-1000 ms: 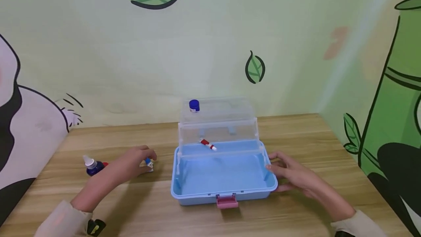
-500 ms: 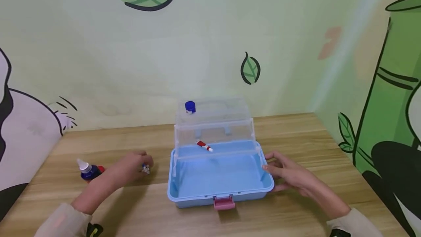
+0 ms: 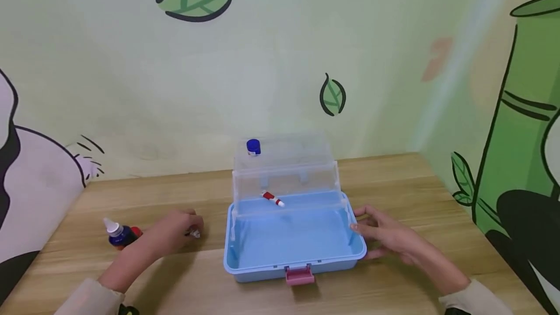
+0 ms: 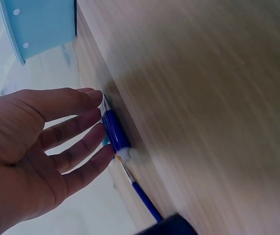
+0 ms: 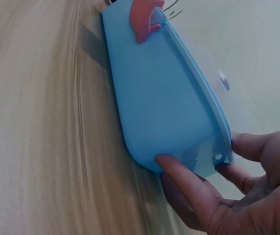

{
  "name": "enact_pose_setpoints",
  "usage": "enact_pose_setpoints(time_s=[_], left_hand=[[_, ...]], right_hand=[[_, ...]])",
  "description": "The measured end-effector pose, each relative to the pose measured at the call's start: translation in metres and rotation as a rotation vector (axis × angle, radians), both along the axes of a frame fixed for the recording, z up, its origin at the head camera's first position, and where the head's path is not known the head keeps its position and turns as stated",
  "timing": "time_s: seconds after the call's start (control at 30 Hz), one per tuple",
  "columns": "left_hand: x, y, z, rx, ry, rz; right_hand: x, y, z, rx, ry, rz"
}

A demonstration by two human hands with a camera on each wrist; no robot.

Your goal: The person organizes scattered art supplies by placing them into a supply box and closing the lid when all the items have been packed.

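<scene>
A light blue plastic box (image 3: pixel 293 237) with a pink latch (image 3: pixel 299 275) stands on the table, its clear lid (image 3: pixel 284 176) raised at the back. My right hand (image 3: pixel 389 235) grips its right end, thumb at the rim and fingers along the outer wall (image 5: pixel 179 147). Left of the box, my left hand (image 3: pixel 170 232) is low over the table. In the left wrist view it pinches a small blue paint tube (image 4: pixel 114 128) with a silver end and whitish cap. From the head its fingers hide most of the tube. A blue-handled paintbrush (image 4: pixel 145 199) lies close by.
A dark blue bottle (image 3: pixel 121 237) with a white nozzle stands left of my left forearm, a red item (image 3: pixel 136 231) behind it. A red and white paint tube (image 3: pixel 273 199) and a blue-capped jar (image 3: pixel 253 147) show at the clear lid. A painted wall (image 3: pixel 280 62) rises behind.
My left hand has shifted slightly, and the tube's blue and white part that showed between its fingers is now mostly hidden. The right hand keeps its place on the box.
</scene>
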State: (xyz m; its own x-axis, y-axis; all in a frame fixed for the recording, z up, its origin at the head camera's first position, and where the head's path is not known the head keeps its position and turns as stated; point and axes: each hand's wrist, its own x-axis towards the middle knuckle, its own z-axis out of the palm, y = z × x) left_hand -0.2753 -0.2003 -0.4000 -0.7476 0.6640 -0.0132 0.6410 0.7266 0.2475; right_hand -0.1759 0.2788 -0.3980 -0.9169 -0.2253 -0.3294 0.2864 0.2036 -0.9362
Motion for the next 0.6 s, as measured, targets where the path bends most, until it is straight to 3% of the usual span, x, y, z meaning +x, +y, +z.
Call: enact_pose_setpoints(time_s=[0.2,0.4,0.6], left_hand=[[-0.001,0.009,-0.006,0.043,-0.014,0.03],[-0.002,0.006,-0.014,0.057,-0.029,0.008],[-0.003,0.001,-0.01,0.064,-0.04,0.062]], right_hand=[[0.002,-0.002,-0.001,-0.024,0.014,0.002],[0.002,-0.002,-0.001,-0.008,0.004,0.004],[0.004,-0.001,0.001,-0.015,0.011,-0.004]])
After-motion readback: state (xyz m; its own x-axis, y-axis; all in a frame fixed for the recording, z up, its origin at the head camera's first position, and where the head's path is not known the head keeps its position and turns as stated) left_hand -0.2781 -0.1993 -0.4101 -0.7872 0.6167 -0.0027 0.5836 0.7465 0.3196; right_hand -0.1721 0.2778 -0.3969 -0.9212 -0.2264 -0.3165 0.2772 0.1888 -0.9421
